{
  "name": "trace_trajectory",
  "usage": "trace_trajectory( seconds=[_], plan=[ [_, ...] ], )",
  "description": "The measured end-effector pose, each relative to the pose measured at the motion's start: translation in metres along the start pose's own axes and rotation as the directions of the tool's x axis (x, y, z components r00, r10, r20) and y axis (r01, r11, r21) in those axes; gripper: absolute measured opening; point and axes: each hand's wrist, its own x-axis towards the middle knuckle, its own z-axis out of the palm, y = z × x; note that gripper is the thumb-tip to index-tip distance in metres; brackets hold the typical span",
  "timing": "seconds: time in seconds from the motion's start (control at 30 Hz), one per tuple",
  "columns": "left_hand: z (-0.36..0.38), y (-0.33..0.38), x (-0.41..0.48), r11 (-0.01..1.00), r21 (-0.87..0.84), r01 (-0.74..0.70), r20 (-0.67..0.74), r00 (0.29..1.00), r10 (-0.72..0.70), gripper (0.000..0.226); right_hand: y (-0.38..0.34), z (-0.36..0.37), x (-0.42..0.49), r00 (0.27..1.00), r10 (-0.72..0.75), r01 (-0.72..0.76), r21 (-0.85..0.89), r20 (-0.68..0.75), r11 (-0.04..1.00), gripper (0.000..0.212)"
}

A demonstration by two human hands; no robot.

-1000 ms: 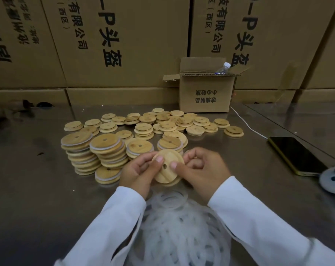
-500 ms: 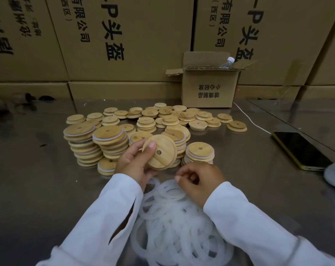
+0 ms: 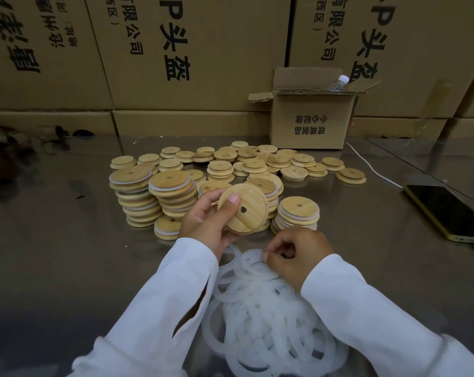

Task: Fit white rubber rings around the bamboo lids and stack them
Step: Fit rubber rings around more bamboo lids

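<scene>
My left hand (image 3: 206,220) holds a round bamboo lid (image 3: 248,210) with a small hole, tilted up above the table, thumb on its face. Below it, my right hand (image 3: 298,254) pinches a white rubber ring (image 3: 253,263) at the top of the heap of rings (image 3: 271,322) in front of me. Stacks of ringed lids (image 3: 173,194) stand behind my left hand, with another short stack (image 3: 298,210) to the right. Loose bare lids (image 3: 257,161) lie scattered farther back.
A small open cardboard box (image 3: 312,121) with a water bottle (image 3: 339,83) stands at the back. A phone (image 3: 448,210) on a white cable (image 3: 371,170) lies at the right. Large cartons (image 3: 176,50) wall the far edge of the steel table (image 3: 53,254).
My right hand let go of the lid and dropped to the ring heap, where it now pinches a ring. My left hand lifted the lid and tilted it alone.
</scene>
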Motion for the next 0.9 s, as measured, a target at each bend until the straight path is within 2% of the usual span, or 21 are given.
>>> trace_trajectory(
  seconds=[0.1,0.23,0.4,0.6,0.67,0.73,0.83,0.9],
  plan=[
    [0.0,0.0,0.0,1.0,0.001,-0.004,0.006,1.0,0.004,0.014,-0.002,0.0,-0.001,1.0,0.007,-0.006,0.053,-0.018,0.999,0.024],
    [-0.001,0.002,0.002,1.0,-0.027,0.004,-0.034,0.999,-0.005,0.011,-0.008,-0.005,-0.004,0.998,-0.051,0.056,0.151,-0.032,0.987,0.026],
    [-0.002,0.002,0.002,0.997,-0.071,0.028,-0.068,0.997,-0.033,0.01,-0.014,-0.021,-0.004,0.982,-0.163,0.188,0.397,-0.096,0.898,0.026],
    [0.0,0.002,-0.001,0.998,-0.064,0.027,-0.05,0.998,-0.03,0.009,-0.018,-0.027,-0.006,0.972,-0.154,0.23,0.56,-0.18,0.796,0.021],
    [0.001,0.002,-0.001,0.998,-0.055,0.032,-0.037,0.999,-0.034,0.01,-0.017,-0.028,-0.007,0.969,-0.148,0.234,0.54,-0.198,0.809,0.024],
    [0.001,0.002,0.0,0.998,-0.051,0.041,-0.029,0.999,-0.043,0.013,-0.015,-0.028,-0.006,0.976,-0.154,0.211,0.469,-0.157,0.858,0.026],
    [0.0,0.002,0.001,0.997,-0.056,0.048,-0.041,0.998,-0.051,0.012,-0.011,-0.021,-0.006,0.991,-0.124,0.095,0.419,0.042,0.903,0.022],
    [0.0,0.002,0.001,0.998,-0.053,0.045,-0.046,0.998,-0.048,0.011,-0.007,-0.015,-0.005,0.985,-0.085,0.035,0.31,0.15,0.95,0.026]
  ],
)
